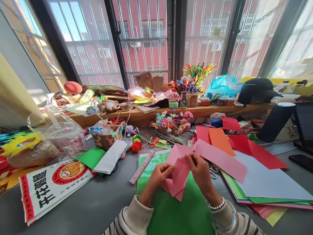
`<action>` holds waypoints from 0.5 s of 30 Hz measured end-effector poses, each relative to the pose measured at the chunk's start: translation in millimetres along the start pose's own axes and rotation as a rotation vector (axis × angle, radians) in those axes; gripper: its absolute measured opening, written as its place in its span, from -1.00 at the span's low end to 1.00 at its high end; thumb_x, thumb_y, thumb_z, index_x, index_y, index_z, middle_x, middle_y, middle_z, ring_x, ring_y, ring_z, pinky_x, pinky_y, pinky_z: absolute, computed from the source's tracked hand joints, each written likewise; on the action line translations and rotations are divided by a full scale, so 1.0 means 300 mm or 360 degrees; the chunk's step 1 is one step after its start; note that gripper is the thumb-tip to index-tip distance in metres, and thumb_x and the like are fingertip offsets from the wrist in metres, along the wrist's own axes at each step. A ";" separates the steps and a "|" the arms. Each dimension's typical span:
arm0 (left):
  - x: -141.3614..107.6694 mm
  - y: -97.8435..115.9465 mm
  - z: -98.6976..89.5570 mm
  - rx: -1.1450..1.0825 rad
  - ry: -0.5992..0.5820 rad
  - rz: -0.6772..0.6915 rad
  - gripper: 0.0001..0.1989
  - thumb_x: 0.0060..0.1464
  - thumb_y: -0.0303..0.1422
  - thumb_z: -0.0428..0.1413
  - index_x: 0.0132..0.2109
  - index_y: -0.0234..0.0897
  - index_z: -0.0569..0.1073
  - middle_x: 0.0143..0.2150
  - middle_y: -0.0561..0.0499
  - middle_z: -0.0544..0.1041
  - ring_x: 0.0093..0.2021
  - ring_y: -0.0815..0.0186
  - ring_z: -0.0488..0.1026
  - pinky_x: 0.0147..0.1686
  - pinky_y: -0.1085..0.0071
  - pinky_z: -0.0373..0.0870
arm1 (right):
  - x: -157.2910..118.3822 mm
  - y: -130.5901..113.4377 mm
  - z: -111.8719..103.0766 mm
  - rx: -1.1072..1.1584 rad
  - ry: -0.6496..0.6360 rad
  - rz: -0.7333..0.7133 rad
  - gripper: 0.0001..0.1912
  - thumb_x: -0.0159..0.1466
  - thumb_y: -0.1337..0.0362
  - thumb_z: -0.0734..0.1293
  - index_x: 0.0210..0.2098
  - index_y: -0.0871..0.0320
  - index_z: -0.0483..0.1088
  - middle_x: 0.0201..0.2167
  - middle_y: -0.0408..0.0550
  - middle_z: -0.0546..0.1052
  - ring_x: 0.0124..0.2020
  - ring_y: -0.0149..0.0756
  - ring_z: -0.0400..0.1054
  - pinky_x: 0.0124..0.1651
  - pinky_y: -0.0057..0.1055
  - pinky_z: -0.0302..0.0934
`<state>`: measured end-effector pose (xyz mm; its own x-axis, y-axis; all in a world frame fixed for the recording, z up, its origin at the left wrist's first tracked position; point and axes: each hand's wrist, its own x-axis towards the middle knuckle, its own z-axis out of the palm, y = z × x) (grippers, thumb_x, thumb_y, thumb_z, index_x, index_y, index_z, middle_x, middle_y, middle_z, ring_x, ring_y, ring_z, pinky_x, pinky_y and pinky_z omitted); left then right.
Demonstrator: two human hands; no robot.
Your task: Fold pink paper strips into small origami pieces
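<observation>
A folded sheet of pink paper [180,174] is held between my two hands, over a glossy green sheet [181,213] on the table. My left hand [160,176] pinches its left edge between thumb and fingers. With fingers bent, my right hand [199,168] grips the upper right part of the same paper. Several layers and pointed corners show at its lower end. Scissors [213,172] lie just right of my right hand, partly covered. A patterned ruler [142,167] rests at the green sheet's upper left edge.
Pink paper strips [225,161], an orange sheet [221,141] and a stack of coloured paper [271,179] lie to the right. Leftward are a printed paper bag [56,186] and a plastic cup [65,138]. Craft flowers [168,121] stand behind, below a crowded windowsill [144,114].
</observation>
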<state>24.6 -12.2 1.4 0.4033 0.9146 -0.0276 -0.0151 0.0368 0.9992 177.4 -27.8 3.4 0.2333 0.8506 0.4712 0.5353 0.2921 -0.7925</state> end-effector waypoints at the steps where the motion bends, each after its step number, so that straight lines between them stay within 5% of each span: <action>1: -0.002 0.001 0.001 0.0015 -0.0028 -0.0017 -0.71 -0.22 -0.18 0.11 -0.51 -0.38 0.44 -0.58 0.06 0.36 -0.53 0.42 0.29 -0.50 0.52 0.25 | 0.002 0.004 -0.004 -0.0006 0.0069 0.0023 -0.70 0.16 0.12 0.11 -0.52 0.19 0.27 -0.65 -0.17 0.32 -0.61 -0.42 0.15 -0.53 -0.51 0.04; 9: -0.008 0.003 0.000 0.0006 0.0057 -0.0172 -0.74 -0.26 -0.22 0.16 -0.54 -0.40 0.45 -0.63 0.03 0.42 -0.60 0.41 0.35 -0.53 0.51 0.29 | 0.014 0.019 -0.012 0.0142 0.0180 0.0110 -0.70 0.17 0.09 0.11 -0.50 0.19 0.26 -0.67 -0.18 0.27 -0.63 -0.42 0.13 -0.57 -0.50 0.06; 15: -0.012 0.010 -0.003 -0.0243 0.0353 -0.0093 -0.74 -0.23 -0.24 0.15 -0.47 -0.42 0.46 -0.58 -0.03 0.48 -0.53 0.35 0.42 -0.43 0.45 0.36 | 0.006 -0.005 -0.010 0.0108 0.0145 -0.0268 -0.80 0.16 0.27 0.15 -0.25 0.10 0.31 -0.25 0.00 0.27 -0.32 -0.32 0.22 -0.40 -0.42 0.21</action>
<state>22.2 -15.0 4.4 0.1973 0.9745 -0.1072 -0.1422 0.1367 0.9804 179.5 -28.2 6.5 0.2190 0.7452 0.6299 0.5178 0.4584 -0.7223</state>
